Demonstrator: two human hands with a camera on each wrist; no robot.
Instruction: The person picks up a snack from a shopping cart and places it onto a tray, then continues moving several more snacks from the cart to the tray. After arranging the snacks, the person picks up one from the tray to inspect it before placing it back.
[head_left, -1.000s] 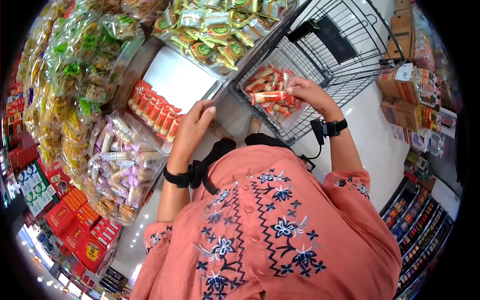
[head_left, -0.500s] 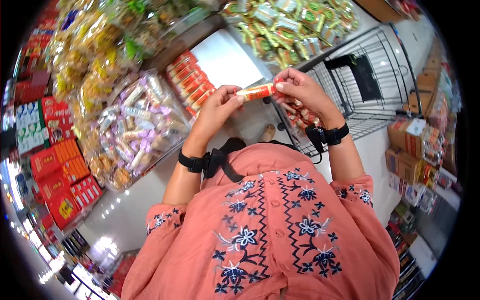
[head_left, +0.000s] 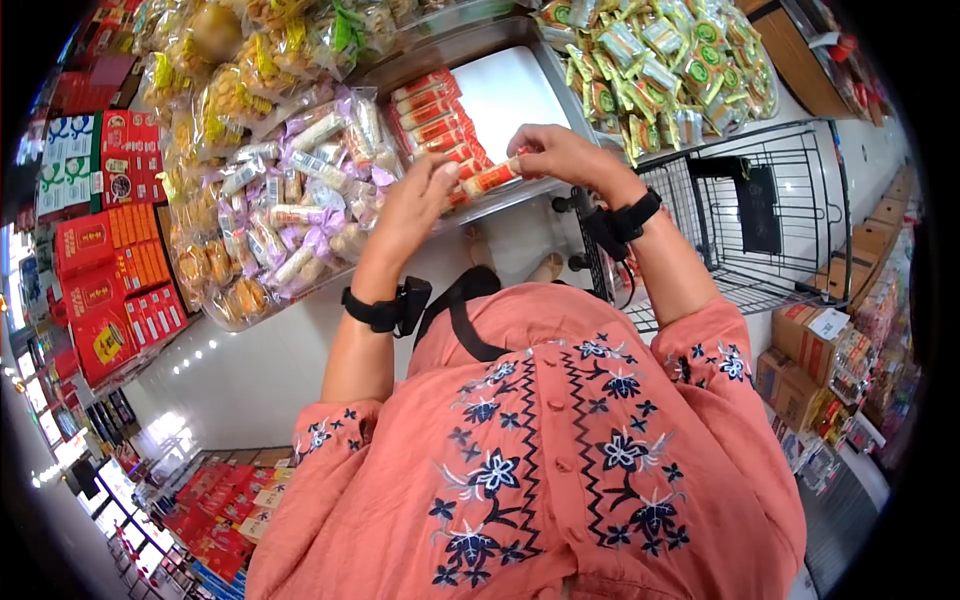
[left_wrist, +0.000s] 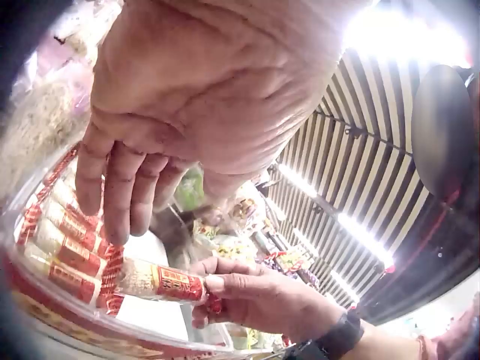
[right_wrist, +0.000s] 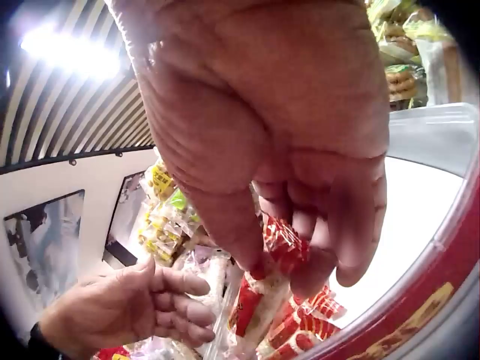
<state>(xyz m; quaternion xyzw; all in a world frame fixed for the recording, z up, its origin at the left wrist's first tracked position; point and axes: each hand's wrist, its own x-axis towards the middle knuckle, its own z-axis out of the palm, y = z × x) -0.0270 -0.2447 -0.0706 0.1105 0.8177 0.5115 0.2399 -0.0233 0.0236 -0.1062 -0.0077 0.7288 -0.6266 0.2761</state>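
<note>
As I hold the stick (head_left: 490,178) by one end, it sits at the near side of the tray (head_left: 520,90), just beside the end of the row (head_left: 430,112) of like ones. My right hand (head_left: 572,160) pinches its twisted red end; my left hand (head_left: 412,205) grips nothing, its fingers loosely extended near the stick's other end. I take the step in hand to be adding this stick to the row, or else picking it out; this moment alone cannot settle which. If it is to be laid, the next move calls for turning it parallel to its neighbours, easing it down and letting go.

From the head, the back of my right hand hides much of the pinch; the left wrist view shows thumb and fingers on the red end. My left fingertips overlap the row in that same view, and I cannot tell whether they touch it. Only the head view takes in the cart (head_left: 762,212) at my right, and it sets the purple packs (head_left: 310,185) left of the tray, the green packs (head_left: 670,70) right of it. Both wrist views catch the ceiling slats (left_wrist: 360,180); the head view does not.
</note>
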